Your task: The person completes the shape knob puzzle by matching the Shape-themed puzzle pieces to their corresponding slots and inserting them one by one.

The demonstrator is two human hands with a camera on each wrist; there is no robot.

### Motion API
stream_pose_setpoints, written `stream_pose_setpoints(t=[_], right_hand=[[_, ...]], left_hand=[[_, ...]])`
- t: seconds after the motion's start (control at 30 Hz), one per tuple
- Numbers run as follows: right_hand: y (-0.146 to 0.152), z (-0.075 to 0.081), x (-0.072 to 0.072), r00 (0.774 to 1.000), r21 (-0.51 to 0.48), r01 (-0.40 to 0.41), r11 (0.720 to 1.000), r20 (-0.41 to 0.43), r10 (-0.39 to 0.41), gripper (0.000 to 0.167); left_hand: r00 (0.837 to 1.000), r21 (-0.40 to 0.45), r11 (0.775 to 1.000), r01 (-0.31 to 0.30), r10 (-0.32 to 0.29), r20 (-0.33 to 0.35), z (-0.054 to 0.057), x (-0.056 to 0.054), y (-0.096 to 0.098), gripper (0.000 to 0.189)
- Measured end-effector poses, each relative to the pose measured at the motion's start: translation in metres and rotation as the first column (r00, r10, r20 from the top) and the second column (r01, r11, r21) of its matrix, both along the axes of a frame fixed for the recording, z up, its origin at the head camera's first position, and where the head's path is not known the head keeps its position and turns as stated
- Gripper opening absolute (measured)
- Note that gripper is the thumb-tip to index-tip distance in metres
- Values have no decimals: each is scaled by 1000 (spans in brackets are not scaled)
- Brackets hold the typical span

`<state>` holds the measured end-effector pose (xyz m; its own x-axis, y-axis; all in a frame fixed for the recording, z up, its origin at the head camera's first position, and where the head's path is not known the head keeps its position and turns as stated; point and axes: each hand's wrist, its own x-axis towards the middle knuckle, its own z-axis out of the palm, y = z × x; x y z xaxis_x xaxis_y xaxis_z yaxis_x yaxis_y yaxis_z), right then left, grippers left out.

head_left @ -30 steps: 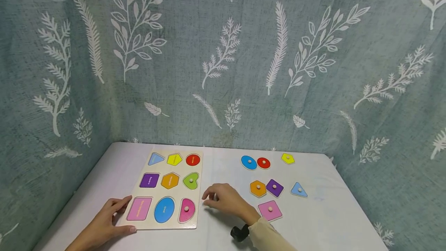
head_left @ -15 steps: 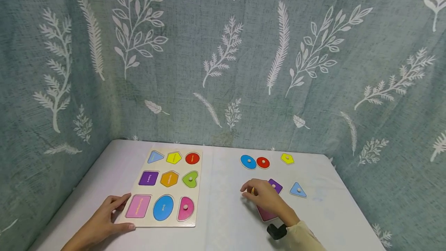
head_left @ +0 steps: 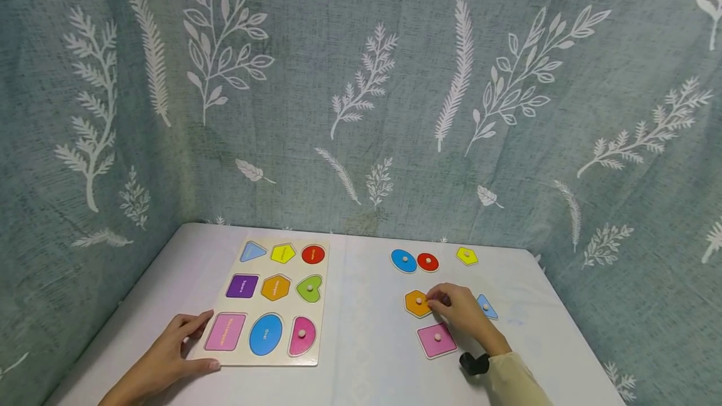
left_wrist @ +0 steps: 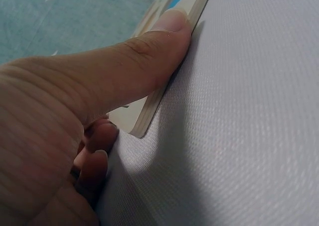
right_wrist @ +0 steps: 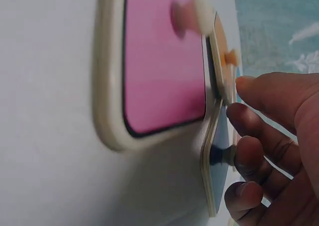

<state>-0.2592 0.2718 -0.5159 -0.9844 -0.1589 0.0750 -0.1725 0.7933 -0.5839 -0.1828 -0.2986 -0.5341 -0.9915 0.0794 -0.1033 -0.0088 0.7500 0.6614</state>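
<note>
My left hand (head_left: 169, 356) holds the near left corner of a wooden puzzle board (head_left: 282, 359). In the left wrist view its thumb (left_wrist: 144, 51) lies along the board's edge. The green heart (head_left: 308, 289) and magenta semicircle (head_left: 302, 337) sit in their recesses; the other recesses show printed shapes. My right hand (head_left: 459, 312) hovers over the loose pieces, thumb and fingers bent and apart. In the head view it hides the purple square, which appears dark in the right wrist view as a knobbed piece (right_wrist: 218, 173) by the fingertips. The orange hexagon (head_left: 416, 304) lies just left of them.
Loose knobbed pieces lie on the white table (head_left: 366, 343): a blue oval (head_left: 402, 261), red circle (head_left: 427, 262), yellow pentagon (head_left: 466, 256), pink rectangle (head_left: 435, 342) and partly covered light blue triangle (head_left: 486, 307). A leaf-patterned curtain (head_left: 316, 93) surrounds the table.
My right hand has moved right from beside the board, passing over the orange hexagon, to the purple square. My left hand has stayed at the board's corner.
</note>
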Motion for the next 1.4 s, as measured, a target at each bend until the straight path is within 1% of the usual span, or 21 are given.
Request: stream_pose_setpoints(t=[0.07,0.17,0.4,0.63,0.8,0.93,1.07,1.2,1.4], right_hand=[[1,-1,-4,1000,7,19,1000,-4,-19,10],[0,0,-13,1000,10,22,1000,-9,-22,8],[0,2,-40,998,-4,-33,999,-61,33,10],[-2,5,-63,997,-43,-66,997,-33,65,14],[-7,8,-77,996,-47,-73,996,-61,70,18],[-15,8,-84,996,-48,-71,996,-56,68,21],[-25,6,-87,998,-49,-49,998,-41,47,23],[-33,4,-91,999,-45,-41,998,-21,40,25],[-41,0,-96,1000,-51,-1,999,-15,0,26]], left_hand=[[1000,3,1000,-3,3,0,1,0,1,116],[1000,7,1000,-3,3,-1,2,1,2,116],[1000,6,1000,16,-16,-26,4,-3,3,113],[1000,21,1000,18,-18,-13,2,-6,5,114],[1000,29,1000,-1,1,-2,2,-6,7,115],[1000,31,1000,1,-1,-3,2,-4,7,114],[1000,26,1000,13,-13,-15,2,-1,4,112],[1000,12,1000,11,-10,-23,2,1,1,111],[1000,11,1000,4,-4,-22,3,2,0,112]])
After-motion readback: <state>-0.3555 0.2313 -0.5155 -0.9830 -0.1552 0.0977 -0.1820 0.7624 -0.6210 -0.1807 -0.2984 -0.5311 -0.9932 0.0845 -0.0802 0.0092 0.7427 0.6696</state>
